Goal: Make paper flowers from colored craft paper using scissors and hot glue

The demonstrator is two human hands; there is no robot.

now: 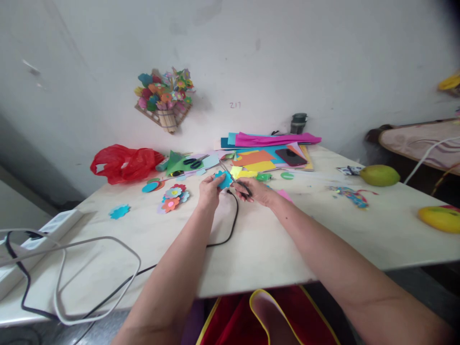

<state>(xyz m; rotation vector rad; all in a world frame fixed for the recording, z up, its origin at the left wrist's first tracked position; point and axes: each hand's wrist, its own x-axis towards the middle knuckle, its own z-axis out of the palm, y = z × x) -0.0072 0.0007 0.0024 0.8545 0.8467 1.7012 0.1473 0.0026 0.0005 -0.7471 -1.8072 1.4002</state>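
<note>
My left hand [209, 192] pinches a small blue paper flower [224, 179] with a scalloped edge, held up over the middle of the table. Closed round the dark handles of a pair of scissors [245, 189] is my right hand [257, 191]. The scissor blades point up and to the left, close beside the blue paper; whether they touch it I cannot tell. Left of my hands lie layered paper flowers [172, 203] in several colours. Farther left is a separate blue paper flower [120, 211], near some blue and orange paper discs [151, 186].
Coloured sheets [255, 159] with a phone [291, 157] on them lie at the back. A red plastic bag [125, 163] sits back left. Cables [138, 258] and power strips [53, 227] occupy the left. Fruit, a green mango [380, 175] and a yellow one [440, 219], lies right.
</note>
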